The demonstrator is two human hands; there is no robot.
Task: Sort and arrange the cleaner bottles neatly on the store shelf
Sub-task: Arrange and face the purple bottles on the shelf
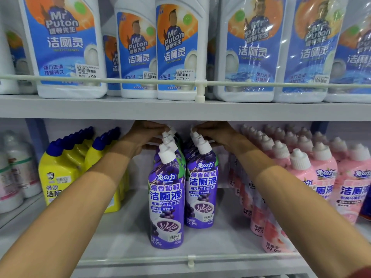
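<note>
Pinching, apparently, glossy purple bottles' (166, 197) conical caps (204, 145)

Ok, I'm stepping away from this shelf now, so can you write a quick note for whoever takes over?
Left hand: reaching deep, fingers and thumb curled round the rearmost bottle of the left purple row.
Right hand: the same grip on the rearmost bottle of the right purple row.
Where: both rows stand upright on the lower shelf, labels forward, between the yellow bottles and pink bottles.
Done: purple bottles lined up in two files.
Left: the left row's front bottle sits nearer the shelf edge than the right's, so probably even the fronts.
</note>
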